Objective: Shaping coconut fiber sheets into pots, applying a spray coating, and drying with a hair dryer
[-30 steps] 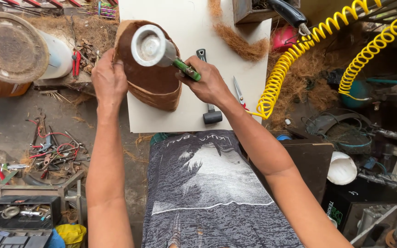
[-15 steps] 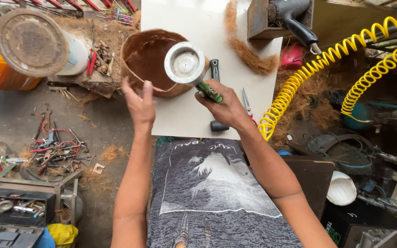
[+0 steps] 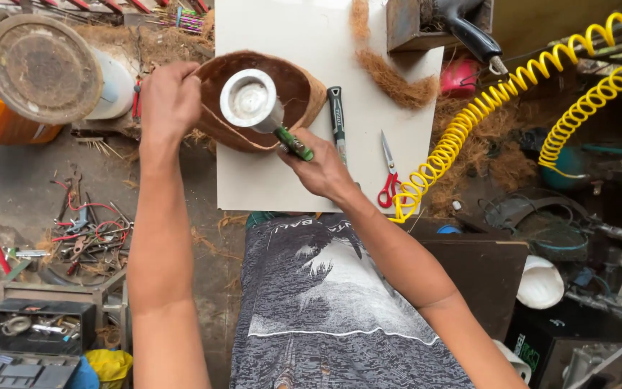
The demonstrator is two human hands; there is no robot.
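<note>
The left hand (image 3: 170, 101) grips the left rim of a brown coconut-fibre bowl (image 3: 293, 90), fingers curled over its edge. The bowl lies tilted on the white worktop (image 3: 282, 180), near its far left part, its hollow facing up. The right hand (image 3: 322, 169) is closed around the green handle of a white round-headed tool (image 3: 250, 101); the handle slants up and left from the fist, and the pale round head sits over the bowl's hollow, just right of the left hand. Whether the head touches the fibre cannot be told.

Just right of the bowl a green-handled tool (image 3: 337, 122) lies lengthwise on the worktop, and red-handled scissors (image 3: 387, 176) lie near the right edge. A strip of loose brown fibre (image 3: 390, 75) curves across the far side. A yellow coiled hose (image 3: 484, 115) runs off to the right. At left, off the worktop, a round dusty lid (image 3: 41, 68) sits on a white container beside an orange one (image 3: 1, 122).
</note>
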